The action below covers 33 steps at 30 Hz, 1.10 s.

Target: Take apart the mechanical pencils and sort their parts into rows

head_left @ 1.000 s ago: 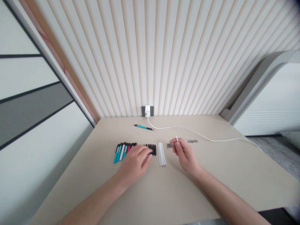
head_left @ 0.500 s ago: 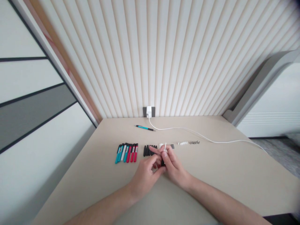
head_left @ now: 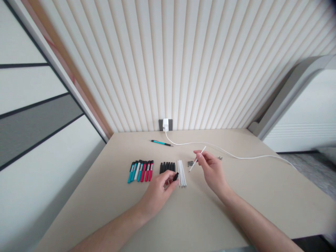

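Observation:
Between the thumb and fingers of my left hand (head_left: 160, 187) is a black pen grip section (head_left: 175, 176), held just above the table. My right hand (head_left: 211, 169) pinches a slim white pen refill (head_left: 197, 159), tilted with its tip down to the left. Several more white refills (head_left: 181, 174) lie side by side between my hands. Behind my left hand is a row of black pen grip sections (head_left: 167, 166), partly covered by its fingers. A small pile of grey pieces (head_left: 190, 163), too small to make out, lies left of my right hand.
Teal, white and red pen barrels (head_left: 141, 171) are lined up at the left. One whole teal pen (head_left: 160, 142) lies farther back. A white cable (head_left: 236, 156) runs from the wall charger (head_left: 165, 125) across to the right. More small grey parts (head_left: 219, 158) show beyond my right hand.
My hands were together over the row of parts and are now apart. The right one has moved right with the white refill; the left still holds the black grip section.

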Available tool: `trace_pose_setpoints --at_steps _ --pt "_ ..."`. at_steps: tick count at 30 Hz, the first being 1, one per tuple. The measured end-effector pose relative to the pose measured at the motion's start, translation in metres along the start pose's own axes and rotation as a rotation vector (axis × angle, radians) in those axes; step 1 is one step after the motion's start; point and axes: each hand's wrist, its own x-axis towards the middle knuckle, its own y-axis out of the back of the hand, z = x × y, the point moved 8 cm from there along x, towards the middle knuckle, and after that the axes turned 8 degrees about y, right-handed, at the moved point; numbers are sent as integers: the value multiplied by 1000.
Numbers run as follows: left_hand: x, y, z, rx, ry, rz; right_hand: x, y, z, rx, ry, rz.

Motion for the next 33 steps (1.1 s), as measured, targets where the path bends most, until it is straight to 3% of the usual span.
trace_pose_setpoints --at_steps 5,12,23,33 --pt "1 2 -2 6 7 -3 -4 -16 17 -275 30 -191" --pt "-1 1 1 5 3 -8 -10 -30 19 -543 79 -399" --pt "-3 -7 -6 23 24 -66 -26 -39 7 -550 171 -631" --pt "-4 -15 -7 120 -22 -115 -30 -46 11 -499 239 -648"
